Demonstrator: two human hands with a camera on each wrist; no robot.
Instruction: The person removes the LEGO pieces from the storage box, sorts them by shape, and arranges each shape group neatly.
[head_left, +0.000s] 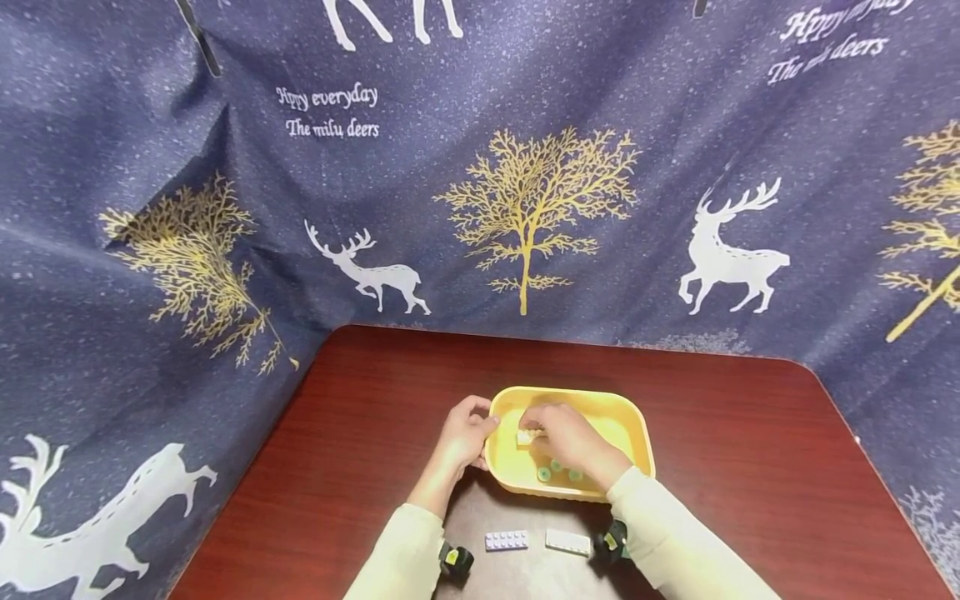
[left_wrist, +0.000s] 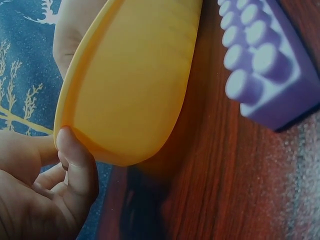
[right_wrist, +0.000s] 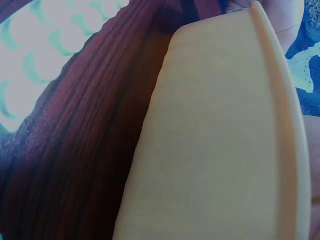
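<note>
A yellow tub (head_left: 636,417) stands on the table. My left hand (head_left: 463,435) grips its left end; in the left wrist view the thumb of that hand (left_wrist: 55,185) lies against the outside of the tub wall (left_wrist: 130,85). My right hand (head_left: 572,437) reaches down inside the tub, its fingers pinching a pale studded building brick (head_left: 526,437). Several small green rings (head_left: 543,474) lie on the tub floor below this hand. In the right wrist view the tub's side (right_wrist: 215,130) hides the brick and most of the hand.
In front of the tub, a purple building brick (head_left: 506,541) and a whitish building brick (head_left: 567,542) lie on the dark red table (head_left: 390,375). A blue cloth with deer and trees (head_left: 450,100) hangs behind the table's far edge.
</note>
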